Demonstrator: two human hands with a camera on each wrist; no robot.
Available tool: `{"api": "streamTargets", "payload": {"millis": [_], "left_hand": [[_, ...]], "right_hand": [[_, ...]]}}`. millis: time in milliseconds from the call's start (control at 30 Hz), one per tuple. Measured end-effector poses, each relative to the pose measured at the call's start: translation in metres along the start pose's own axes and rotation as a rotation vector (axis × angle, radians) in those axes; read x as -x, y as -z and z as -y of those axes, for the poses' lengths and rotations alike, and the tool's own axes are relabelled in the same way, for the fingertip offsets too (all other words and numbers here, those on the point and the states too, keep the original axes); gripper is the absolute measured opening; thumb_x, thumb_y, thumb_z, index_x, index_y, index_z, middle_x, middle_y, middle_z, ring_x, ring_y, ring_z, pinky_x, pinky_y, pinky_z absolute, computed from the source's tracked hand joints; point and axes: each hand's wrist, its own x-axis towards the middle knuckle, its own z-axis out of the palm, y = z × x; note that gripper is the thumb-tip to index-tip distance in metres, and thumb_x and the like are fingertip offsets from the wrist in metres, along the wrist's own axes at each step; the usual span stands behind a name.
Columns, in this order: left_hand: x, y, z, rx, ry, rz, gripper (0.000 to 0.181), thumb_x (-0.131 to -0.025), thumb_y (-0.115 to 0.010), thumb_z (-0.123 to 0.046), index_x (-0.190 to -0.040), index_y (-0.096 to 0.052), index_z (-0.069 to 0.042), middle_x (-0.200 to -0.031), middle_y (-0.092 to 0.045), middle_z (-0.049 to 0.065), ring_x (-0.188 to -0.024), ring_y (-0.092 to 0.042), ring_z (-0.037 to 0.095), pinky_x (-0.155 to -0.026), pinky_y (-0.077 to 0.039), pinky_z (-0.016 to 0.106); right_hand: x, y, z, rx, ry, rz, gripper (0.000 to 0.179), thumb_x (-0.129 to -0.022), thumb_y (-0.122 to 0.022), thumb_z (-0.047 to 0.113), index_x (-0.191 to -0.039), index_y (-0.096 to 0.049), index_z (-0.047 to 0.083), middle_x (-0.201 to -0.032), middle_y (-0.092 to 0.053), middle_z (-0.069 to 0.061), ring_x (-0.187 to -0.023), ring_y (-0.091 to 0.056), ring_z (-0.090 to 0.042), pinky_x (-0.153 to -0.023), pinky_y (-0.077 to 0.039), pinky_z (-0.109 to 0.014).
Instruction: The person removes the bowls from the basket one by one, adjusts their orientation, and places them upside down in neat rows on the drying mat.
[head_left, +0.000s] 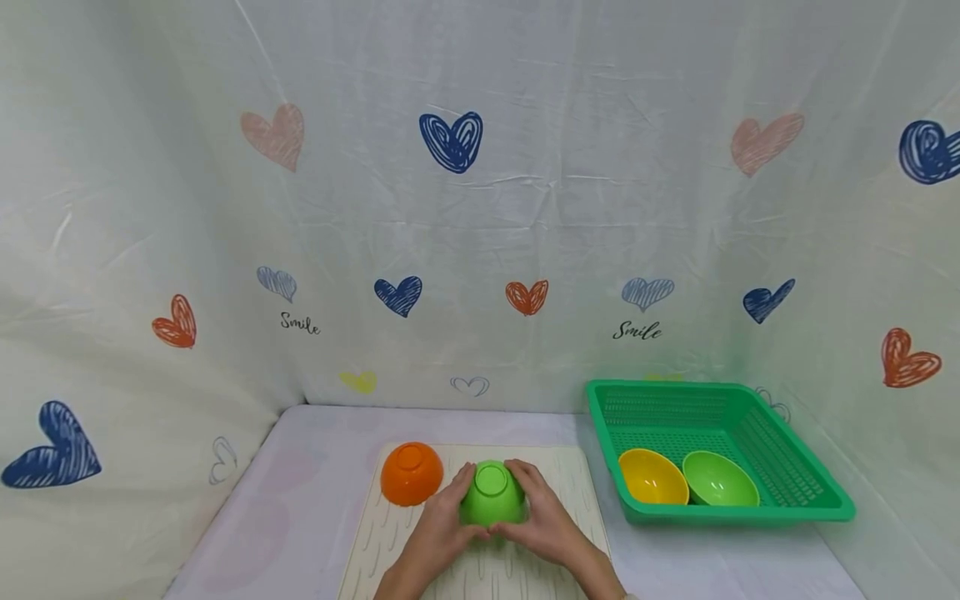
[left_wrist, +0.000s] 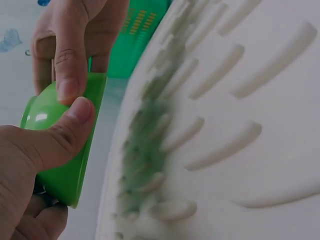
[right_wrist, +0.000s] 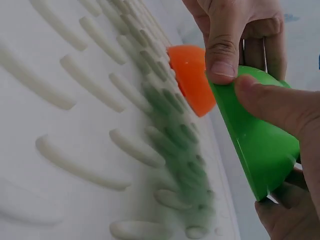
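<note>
A green bowl [head_left: 492,500], turned upside down with its foot ring on top, is held between both hands over the cream ridged mat [head_left: 480,575]. My left hand [head_left: 442,527] grips its left side, and my right hand [head_left: 546,523] grips its right side. Both thumbs meet on the near wall, with the other fingers curled round the far sides. In the left wrist view the bowl [left_wrist: 60,145] is apart from the mat, its greenish shadow falling on the ridges. An orange bowl [head_left: 411,475] lies inverted on the mat's far left part.
At the right stands a green slotted basket [head_left: 675,400]. Inside it, a yellow bowl [head_left: 652,479] and another green bowl [head_left: 720,481] sit side by side, openings up. A white curtain [head_left: 480,233] printed with hearts hangs behind the table [head_left: 255,500].
</note>
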Motion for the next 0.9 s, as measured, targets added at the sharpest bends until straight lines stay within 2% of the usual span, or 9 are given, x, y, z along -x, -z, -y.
{"api": "streamTargets", "payload": {"millis": [100, 267, 400, 533, 733, 900], "left_hand": [[-0.004, -0.002, 0.006, 0.003, 0.033, 0.023, 0.097, -0.062, -0.088, -0.017, -0.143, -0.039, 0.005, -0.145, -0.041, 0.026, -0.132, -0.045, 0.037, -0.105, -0.041, 0.044], [-0.014, -0.008, 0.018, 0.005, 0.059, 0.030, 0.097, -0.061, -0.088, -0.016, -0.143, -0.040, 0.004, -0.144, -0.043, 0.026, -0.131, -0.046, 0.036, -0.105, -0.041, 0.046], [-0.021, -0.013, 0.027, 0.008, 0.085, 0.037, 0.098, -0.061, -0.088, -0.013, -0.143, -0.039, 0.005, -0.145, -0.041, 0.027, -0.133, -0.044, 0.037, -0.106, -0.039, 0.047], [-0.028, -0.017, 0.029, 0.004, 0.130, 0.056, 0.099, -0.061, -0.088, -0.010, -0.144, -0.037, 0.007, -0.146, -0.039, 0.028, -0.135, -0.042, 0.038, -0.107, -0.038, 0.049], [-0.035, -0.020, 0.033, -0.030, 0.146, 0.069, 0.097, -0.062, -0.087, -0.009, -0.143, -0.038, 0.007, -0.146, -0.040, 0.029, -0.134, -0.042, 0.040, -0.107, -0.038, 0.050], [-0.040, -0.020, 0.036, -0.028, 0.187, 0.081, 0.097, -0.062, -0.087, -0.006, -0.144, -0.037, 0.005, -0.148, -0.038, 0.026, -0.136, -0.040, 0.039, -0.108, -0.037, 0.051]], "right_hand": [[-0.005, -0.005, -0.007, -0.013, -0.022, 0.017, 0.093, -0.070, -0.082, 0.046, -0.145, -0.039, 0.009, -0.144, -0.042, -0.009, -0.131, -0.046, -0.031, -0.103, -0.042, -0.053], [-0.016, -0.011, -0.016, -0.035, -0.075, 0.044, 0.096, -0.069, -0.083, 0.041, -0.146, -0.038, 0.006, -0.146, -0.041, -0.012, -0.131, -0.046, -0.030, -0.106, -0.040, -0.050], [-0.025, -0.015, -0.024, -0.045, -0.083, 0.044, 0.099, -0.068, -0.083, 0.040, -0.146, -0.036, 0.002, -0.146, -0.041, -0.016, -0.133, -0.044, -0.033, -0.107, -0.039, -0.050], [-0.030, -0.018, -0.031, -0.058, -0.077, 0.034, 0.098, -0.068, -0.083, 0.037, -0.146, -0.036, 0.001, -0.146, -0.042, -0.018, -0.134, -0.043, -0.035, -0.107, -0.038, -0.051], [-0.035, -0.024, -0.038, -0.075, -0.087, 0.015, 0.096, -0.070, -0.083, 0.035, -0.145, -0.036, -0.001, -0.146, -0.043, -0.018, -0.134, -0.044, -0.033, -0.108, -0.037, -0.050], [-0.039, -0.028, -0.040, -0.083, -0.076, 0.009, 0.093, -0.071, -0.082, 0.034, -0.146, -0.036, 0.001, -0.146, -0.044, -0.016, -0.133, -0.045, -0.031, -0.108, -0.038, -0.050]]}}
